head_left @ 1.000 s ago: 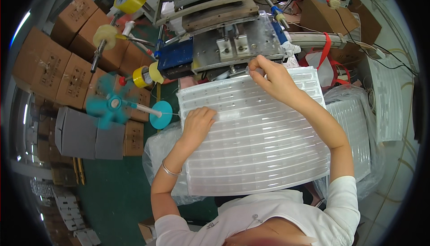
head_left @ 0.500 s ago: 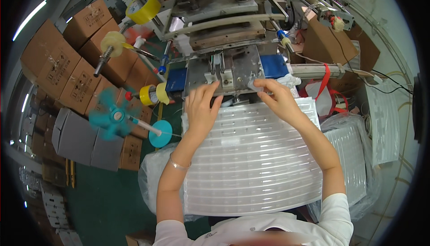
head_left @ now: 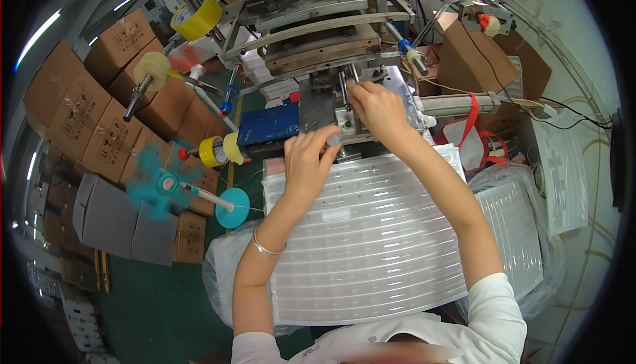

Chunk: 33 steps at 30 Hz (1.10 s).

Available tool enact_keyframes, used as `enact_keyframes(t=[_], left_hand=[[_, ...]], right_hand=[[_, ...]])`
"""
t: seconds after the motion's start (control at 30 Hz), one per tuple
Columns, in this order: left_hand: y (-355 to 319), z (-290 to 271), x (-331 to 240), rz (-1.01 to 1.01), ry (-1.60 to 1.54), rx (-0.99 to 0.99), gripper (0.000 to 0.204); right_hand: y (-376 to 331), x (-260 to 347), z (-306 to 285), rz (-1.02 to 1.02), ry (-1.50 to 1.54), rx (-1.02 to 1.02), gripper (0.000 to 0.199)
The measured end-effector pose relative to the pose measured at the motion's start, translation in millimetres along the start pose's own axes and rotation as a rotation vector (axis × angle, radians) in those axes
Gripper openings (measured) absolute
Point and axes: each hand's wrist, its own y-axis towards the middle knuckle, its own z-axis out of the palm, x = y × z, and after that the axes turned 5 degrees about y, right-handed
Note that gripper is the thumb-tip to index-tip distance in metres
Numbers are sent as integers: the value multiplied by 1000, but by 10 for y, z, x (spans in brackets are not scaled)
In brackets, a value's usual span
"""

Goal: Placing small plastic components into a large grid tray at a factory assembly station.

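Note:
My left hand [head_left: 306, 164] is at the near edge of the press's sliding metal plate [head_left: 318, 107]. Its thumb and forefinger close on a small, clear, round plastic piece [head_left: 334, 140]. Further forward, my right hand [head_left: 379, 111] reaches over the plate with its fingers bent together at the small metal fixture [head_left: 343, 92], beside its upright rods. Whatever those fingertips grip is hidden behind them. Below both hands lies a wide stack of clear plastic trays [head_left: 371, 245] with ribbed rows.
The heavy press head [head_left: 324, 52] hangs just beyond my hands. A blue pad [head_left: 268, 124] lies left of the plate. Tape rolls [head_left: 197, 16] stick out at left, near a turning teal fan [head_left: 165, 182]. Cartons [head_left: 79, 115] are stacked behind; a red strap [head_left: 469, 125] hangs at right.
The metal plate has shifted right, baring more of the blue pad at left. My right hand has moved left and forward to the fixture; the clear piece now sits in my left fingers.

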Motion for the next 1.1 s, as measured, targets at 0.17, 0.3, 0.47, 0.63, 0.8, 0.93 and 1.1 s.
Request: enact_keyframes(t=[0.17, 0.3, 0.47, 0.63, 0.8, 0.93, 1.1], left_hand=[[-268, -248, -115, -79, -136, 81, 28], [-398, -348, -50, -140, -241, 80, 26], [-580, -327, 141, -306, -377, 126, 22], [-580, -338, 57, -283, -339, 173, 22], [-625, -360, -23, -299, -307, 213, 23], [-643, -377, -85, -217, -246, 308, 20], [-616, -344, -155, -191, -259, 470, 14]], right_hand=[[-15, -135, 105, 90, -68, 48, 23], [-95, -130, 37, 87, 24, -65, 30], [-494, 146, -336, 89, 221, 201, 25], [-1009, 483, -357, -45, 272, 607, 28], [-1321, 565, -114, -273, 67, 894, 25], [-1311, 515, -68, -264, 114, 908, 21], [-933, 482, -335, 12, 399, 825, 26]])
